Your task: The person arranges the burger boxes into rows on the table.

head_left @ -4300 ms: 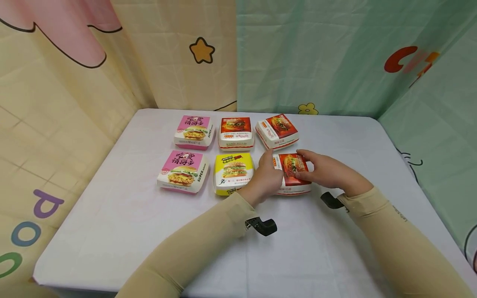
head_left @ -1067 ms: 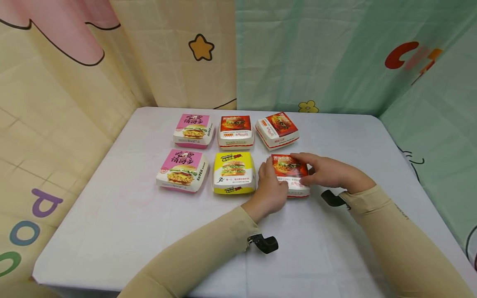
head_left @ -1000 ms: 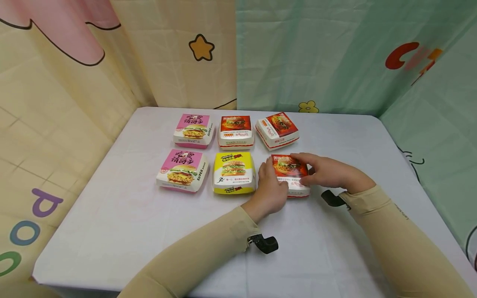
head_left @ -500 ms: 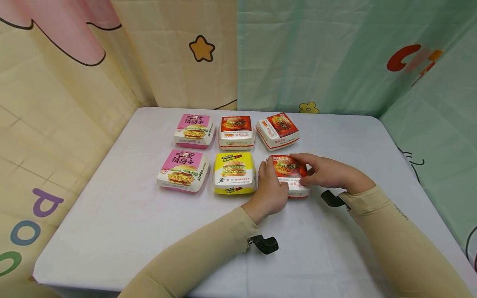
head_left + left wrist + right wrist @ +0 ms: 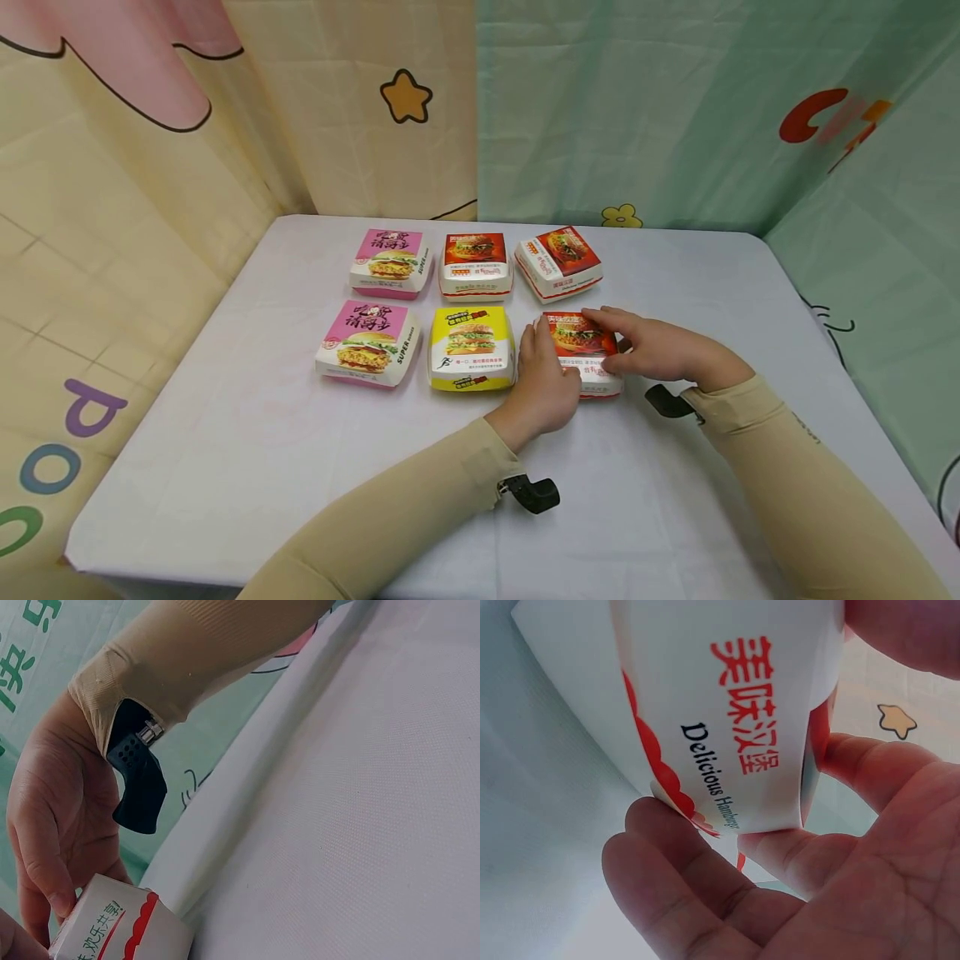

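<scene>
A red-and-white burger box (image 5: 581, 336) sits at the right end of the front row, its burger picture toward the back. My left hand (image 5: 542, 379) holds its left side, fingers along that edge and thumb by the front corner. From the right, my right hand (image 5: 667, 350) grips it, index finger at the back corner and thumb on the top. In the left wrist view, the right hand (image 5: 60, 795) reaches down to the box (image 5: 120, 922), with a left digit (image 5: 16, 941) at the frame's edge. The right wrist view shows the right hand's fingers (image 5: 697, 892) beside the box's lettered side.
A yellow burger box (image 5: 472, 350) stands just left of my left hand, and a pink one (image 5: 369, 343) beyond it. The back row holds a pink box (image 5: 390, 262), a red box (image 5: 476, 267) and another red box (image 5: 558, 263) turned askew. White cloth covers the table (image 5: 300, 475).
Since the earliest frame, the held box has turned about a quarter, its picture going from the right to the back. Both hands have shifted slightly. Over the last second it edges slightly left.
</scene>
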A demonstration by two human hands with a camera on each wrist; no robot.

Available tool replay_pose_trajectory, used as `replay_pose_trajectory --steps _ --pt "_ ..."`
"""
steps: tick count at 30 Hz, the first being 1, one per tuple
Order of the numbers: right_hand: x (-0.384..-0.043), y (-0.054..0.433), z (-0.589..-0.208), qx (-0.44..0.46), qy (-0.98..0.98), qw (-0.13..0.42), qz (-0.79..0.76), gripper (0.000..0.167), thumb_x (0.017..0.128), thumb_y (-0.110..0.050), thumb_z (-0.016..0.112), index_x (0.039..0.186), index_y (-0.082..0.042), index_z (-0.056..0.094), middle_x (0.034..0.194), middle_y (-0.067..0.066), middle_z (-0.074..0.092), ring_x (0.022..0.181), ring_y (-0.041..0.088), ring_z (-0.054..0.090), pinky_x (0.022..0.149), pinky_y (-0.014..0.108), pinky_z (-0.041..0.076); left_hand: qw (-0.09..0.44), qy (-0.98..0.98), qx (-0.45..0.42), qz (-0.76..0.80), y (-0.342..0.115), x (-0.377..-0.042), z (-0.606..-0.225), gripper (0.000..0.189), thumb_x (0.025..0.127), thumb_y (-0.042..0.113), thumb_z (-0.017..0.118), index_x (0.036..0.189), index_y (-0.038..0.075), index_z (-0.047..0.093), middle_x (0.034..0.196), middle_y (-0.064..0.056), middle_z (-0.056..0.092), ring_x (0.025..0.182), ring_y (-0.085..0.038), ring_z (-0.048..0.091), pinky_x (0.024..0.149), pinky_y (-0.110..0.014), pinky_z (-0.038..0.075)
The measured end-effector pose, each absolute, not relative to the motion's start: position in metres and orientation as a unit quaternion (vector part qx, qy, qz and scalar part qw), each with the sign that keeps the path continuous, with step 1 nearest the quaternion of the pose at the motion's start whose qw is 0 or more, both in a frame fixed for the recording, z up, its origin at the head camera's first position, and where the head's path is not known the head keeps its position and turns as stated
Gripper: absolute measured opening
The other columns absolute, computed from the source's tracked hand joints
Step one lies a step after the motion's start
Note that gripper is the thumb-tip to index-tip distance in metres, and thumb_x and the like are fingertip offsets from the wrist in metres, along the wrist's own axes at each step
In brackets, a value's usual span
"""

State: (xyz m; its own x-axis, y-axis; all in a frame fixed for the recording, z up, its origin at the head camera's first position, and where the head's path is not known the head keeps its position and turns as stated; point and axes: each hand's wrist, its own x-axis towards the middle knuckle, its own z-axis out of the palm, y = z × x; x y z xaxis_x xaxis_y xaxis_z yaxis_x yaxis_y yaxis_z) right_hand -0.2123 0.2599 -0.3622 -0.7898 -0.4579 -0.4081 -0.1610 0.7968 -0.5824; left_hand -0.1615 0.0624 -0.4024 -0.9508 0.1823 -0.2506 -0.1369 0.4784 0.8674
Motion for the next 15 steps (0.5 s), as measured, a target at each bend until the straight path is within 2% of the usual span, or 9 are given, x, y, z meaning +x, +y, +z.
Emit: replay_pose_trajectory --steps 15 --pt "-0.2117 0.2595 -0.3622 -0.168 0.909 0.274 -0.266 0.083 0.101 -0.024 0.066 0.170 -0.020 0.020 0.174 0.028 0.010 0.144 0.052 0.043 0.113 0.066 0.044 0.159 0.842 0.012 0.516 0.0613 -0.1620 -0.4019 0.085 0.105 0.018 0.055 0.171 0.020 0.002 0.177 -0.010 -0.002 0.163 -0.030 0.012 0.130 -0.052 0.024"
